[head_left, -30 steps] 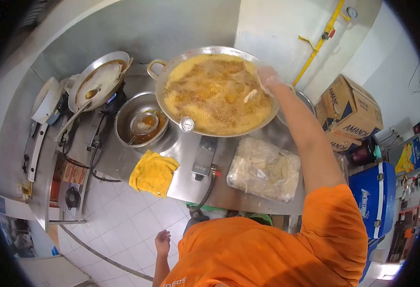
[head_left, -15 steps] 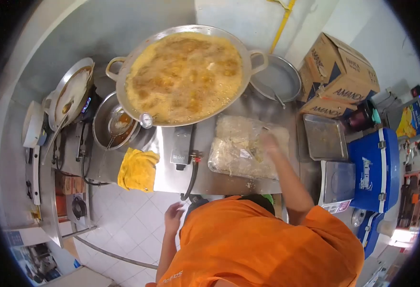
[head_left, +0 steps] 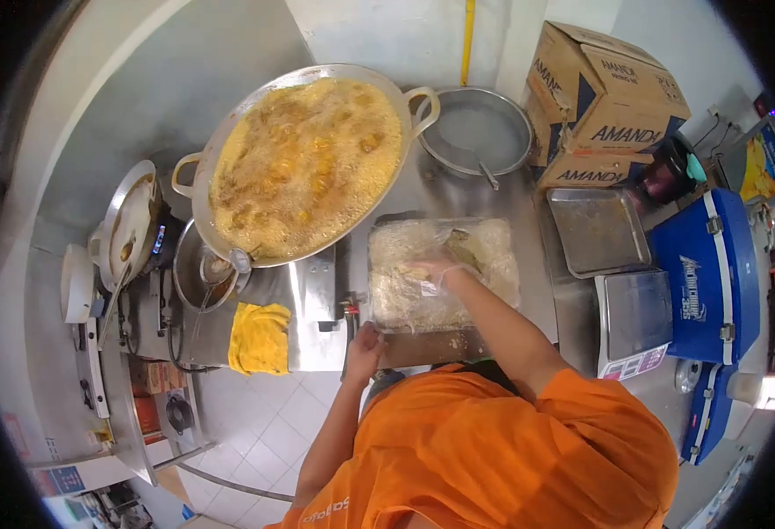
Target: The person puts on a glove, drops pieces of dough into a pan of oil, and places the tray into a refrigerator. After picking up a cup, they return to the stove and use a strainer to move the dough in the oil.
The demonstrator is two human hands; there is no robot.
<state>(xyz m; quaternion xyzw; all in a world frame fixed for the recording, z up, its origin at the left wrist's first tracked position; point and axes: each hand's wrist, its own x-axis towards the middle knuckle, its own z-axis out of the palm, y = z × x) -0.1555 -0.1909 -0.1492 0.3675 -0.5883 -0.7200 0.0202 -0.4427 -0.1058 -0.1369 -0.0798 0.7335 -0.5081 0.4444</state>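
My right hand (head_left: 436,267) is down in a clear-sided tray (head_left: 445,328) of pale, crumb-like coating (head_left: 489,295). Its fingers stretch leftward over the coating, partly blurred and dusted. A darker hollow (head_left: 465,247) shows just beyond the wrist, and a small white label (head_left: 429,288) lies close by. My left hand (head_left: 365,351) is at the counter's front edge with its fingers bent, fingertips right at the tray's near left corner; I cannot tell whether they grip it. Behind the tray, a big two-handled wok (head_left: 215,242) holds foaming yellow oil (head_left: 308,163) with golden pieces in it.
A yellow cloth (head_left: 260,339) lies left on the steel counter. A pot (head_left: 186,282) with a strainer stands beyond it. Behind the tray is a basin (head_left: 480,132) of cloudy liquid. At right are cardboard boxes (head_left: 621,97), an empty metal tray (head_left: 595,229), a scale (head_left: 639,317) and a blue cooler (head_left: 705,273).
My right hand has swept left across the coating, from the tray's right part to its middle. My left hand has risen to the counter edge beside the tray. The camera view has shifted.
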